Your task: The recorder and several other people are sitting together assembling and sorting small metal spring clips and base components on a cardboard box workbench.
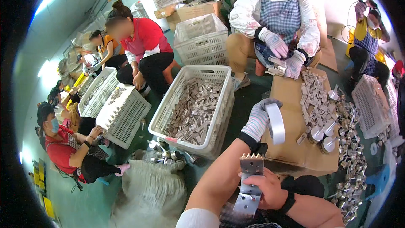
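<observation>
In a striped glove, my left hand (255, 121) grips a roll of pale tape (276, 124) by its rim, above the near left part of a cardboard box (287, 101). My bare right hand (270, 189), closer to my body, is closed around a bent metal tape dispenser (249, 188) with a jagged toothed top edge. The roll and the dispenser are apart. Flat metal pieces (318, 99) are heaped on the box's right side, beside several round metal parts with stems (328, 144).
A white crate (228, 101) of metal pieces stands left of the box. Round metal parts (350, 160) cover the floor at right; a sack (152, 194) lies at lower left. Across the box, a gloved co-worker (278, 12) handles metal pieces. Other people sit at left; another is far right.
</observation>
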A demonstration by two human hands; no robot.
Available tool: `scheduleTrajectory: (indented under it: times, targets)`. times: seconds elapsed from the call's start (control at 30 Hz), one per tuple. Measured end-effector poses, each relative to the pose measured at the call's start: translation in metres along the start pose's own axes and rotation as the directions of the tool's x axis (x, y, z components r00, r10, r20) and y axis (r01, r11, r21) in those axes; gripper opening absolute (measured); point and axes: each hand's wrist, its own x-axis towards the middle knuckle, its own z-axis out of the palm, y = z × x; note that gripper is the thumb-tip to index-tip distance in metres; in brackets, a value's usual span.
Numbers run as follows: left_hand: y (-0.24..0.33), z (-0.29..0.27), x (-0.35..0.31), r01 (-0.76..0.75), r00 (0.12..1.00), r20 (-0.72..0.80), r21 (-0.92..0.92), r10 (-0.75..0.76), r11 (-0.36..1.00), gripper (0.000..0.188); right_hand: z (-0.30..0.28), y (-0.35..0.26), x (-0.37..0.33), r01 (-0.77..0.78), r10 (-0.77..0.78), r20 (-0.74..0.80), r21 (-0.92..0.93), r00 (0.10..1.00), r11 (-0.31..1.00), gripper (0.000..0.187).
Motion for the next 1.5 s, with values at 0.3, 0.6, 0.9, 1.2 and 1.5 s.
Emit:
scheduleTrajectory:
  times: [0.3, 0.6, 0.9, 1.2, 1.5]
  targets:
    - [-0.009, 0.003, 0.003, 0.118, 0.988, 0.103, -0.046, -0.113, 0.992, 0.02, 0.022, 0.01, 0.001, -0.132, 0.137, 0.081, -0.058, 0.987, 0.989, 0.055]
    - [-0.021, -0.001, 0.009, 0.215, 0.976, -0.001, -0.178, -0.218, 0.96, 0.017, 0.025, 0.012, 0.0, -0.189, 0.19, 0.055, -0.031, 0.98, 0.982, 0.057]
    - [-0.023, 0.005, 0.002, 0.142, 0.987, -0.077, -0.039, -0.144, 0.989, 0.011, 0.019, 0.01, 0.005, -0.174, 0.176, 0.054, -0.028, 0.983, 0.984, 0.054]
    - [-0.018, -0.006, 0.003, 0.218, 0.976, 0.008, -0.152, -0.219, 0.964, 0.013, 0.023, 0.011, 0.006, -0.15, 0.15, 0.034, -0.009, 0.988, 0.989, 0.053]
    - [-0.018, 0.009, 0.0, 0.183, 0.976, -0.088, -0.159, -0.199, 0.97, 0.018, 0.021, 0.013, 0.006, -0.158, 0.159, 0.052, -0.017, 0.986, 0.987, 0.052]
